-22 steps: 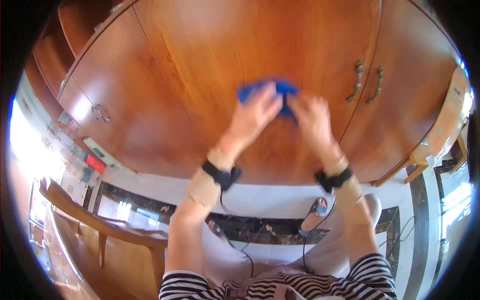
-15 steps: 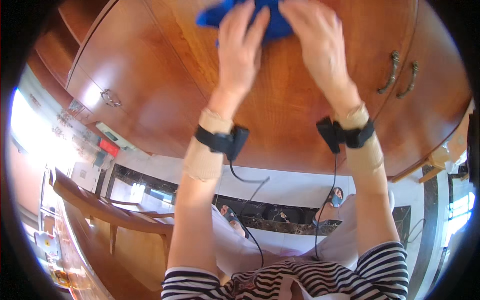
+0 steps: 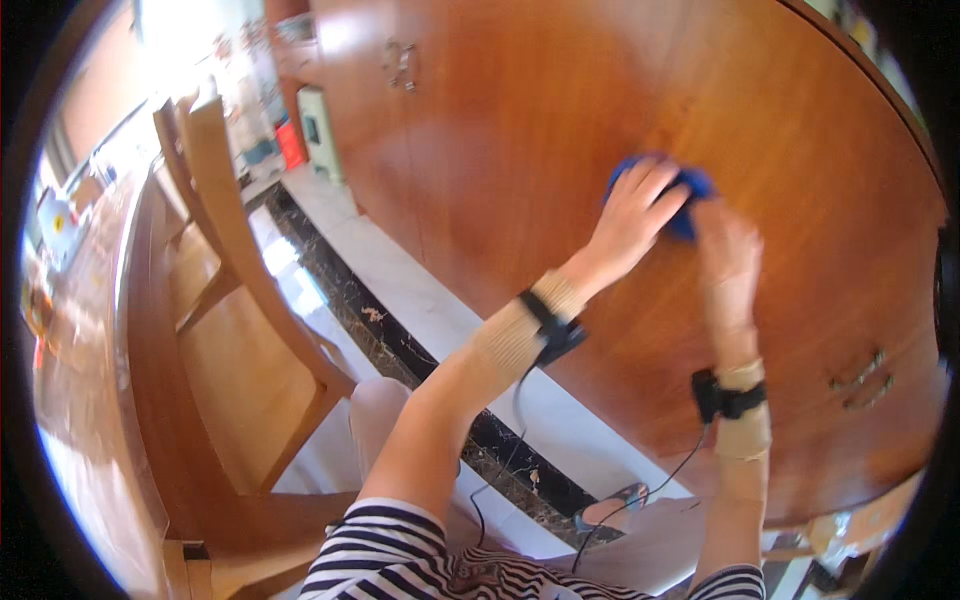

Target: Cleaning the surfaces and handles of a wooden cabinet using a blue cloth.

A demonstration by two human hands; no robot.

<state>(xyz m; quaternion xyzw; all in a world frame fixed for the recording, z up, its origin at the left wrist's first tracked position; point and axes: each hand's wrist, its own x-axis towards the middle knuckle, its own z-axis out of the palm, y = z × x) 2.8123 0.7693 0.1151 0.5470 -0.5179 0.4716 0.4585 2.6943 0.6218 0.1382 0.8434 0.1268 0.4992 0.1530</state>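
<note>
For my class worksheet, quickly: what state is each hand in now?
Left hand: on the blue cloth; whether gripping, cannot be told.
Right hand: at the cloth's right side, blurred; grip cannot be told.

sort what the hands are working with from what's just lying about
In use:
- Left hand, on the blue cloth
- Right hand, at the cloth's edge, blurred
- Wooden cabinet front, behind the cloth

Just about:
- Wooden chair
- Table, far left
- Red item, unclear
</note>
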